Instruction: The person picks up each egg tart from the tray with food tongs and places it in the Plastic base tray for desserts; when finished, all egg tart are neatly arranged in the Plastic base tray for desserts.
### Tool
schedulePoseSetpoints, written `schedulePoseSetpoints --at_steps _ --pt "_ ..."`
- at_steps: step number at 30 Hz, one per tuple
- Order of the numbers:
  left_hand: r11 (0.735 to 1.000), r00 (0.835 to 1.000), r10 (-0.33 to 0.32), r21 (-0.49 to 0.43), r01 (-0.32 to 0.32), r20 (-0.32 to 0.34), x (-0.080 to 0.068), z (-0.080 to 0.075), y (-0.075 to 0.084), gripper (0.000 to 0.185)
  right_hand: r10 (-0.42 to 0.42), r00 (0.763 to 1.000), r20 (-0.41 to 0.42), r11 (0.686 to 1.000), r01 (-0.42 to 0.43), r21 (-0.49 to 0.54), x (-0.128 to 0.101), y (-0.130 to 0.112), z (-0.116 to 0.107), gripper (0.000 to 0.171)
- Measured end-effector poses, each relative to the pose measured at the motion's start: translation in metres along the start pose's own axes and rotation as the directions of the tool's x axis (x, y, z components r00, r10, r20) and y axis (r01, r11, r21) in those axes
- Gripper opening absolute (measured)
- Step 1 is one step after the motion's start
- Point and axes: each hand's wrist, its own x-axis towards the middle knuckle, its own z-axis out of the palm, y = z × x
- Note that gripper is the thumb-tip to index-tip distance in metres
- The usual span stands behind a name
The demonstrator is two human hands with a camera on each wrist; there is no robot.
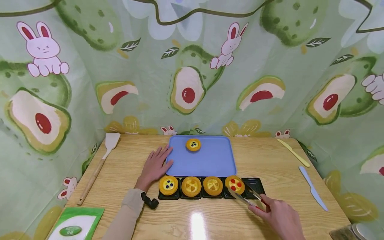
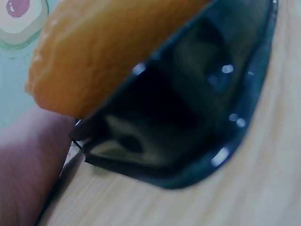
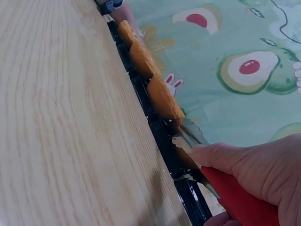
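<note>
My right hand (image 1: 282,213) grips red-handled metal tongs (image 3: 240,193). The tongs' tips straddle a tart with red berry pieces (image 1: 235,185), which sits at a black square tray in the front row. To its left in that row are two tarts with yellow fruit wedges, one of them a wedge-topped tart (image 1: 213,186), and a tart with dark berries (image 1: 168,185). With fingers spread, my left hand (image 1: 156,164) lies at the left edge of a blue tray (image 1: 210,160). Another dark-berry tart (image 1: 193,144) rests near that tray's back edge.
At the row's right end, a black tray (image 1: 253,186) shows its ridged floor. A spatula (image 1: 103,160) lies far left, above a green-and-white packet (image 1: 76,223). On the right lie a yellow knife (image 1: 294,152) and a blue knife (image 1: 313,188); a jar (image 1: 348,232) is at the front right corner.
</note>
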Motion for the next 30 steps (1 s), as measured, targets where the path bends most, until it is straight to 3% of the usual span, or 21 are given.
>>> schedulePoseSetpoints --at_steps 13,22,30 --pt "1.0 1.0 -0.013 0.003 0.013 0.019 0.0 0.002 -0.001 0.066 -0.023 1.0 0.011 1.0 0.023 0.014 0.001 0.001 -0.009 0.052" --pt "1.0 1.0 -0.008 -0.004 0.008 0.008 0.0 0.0 0.001 0.065 0.023 0.999 0.042 0.999 -0.025 0.046 0.01 0.001 -0.026 0.081" --pt "1.0 1.0 0.001 -0.002 -0.001 -0.001 0.001 -0.001 0.002 0.065 -0.009 1.0 0.003 0.995 0.009 0.099 0.029 -0.001 -0.032 0.062"
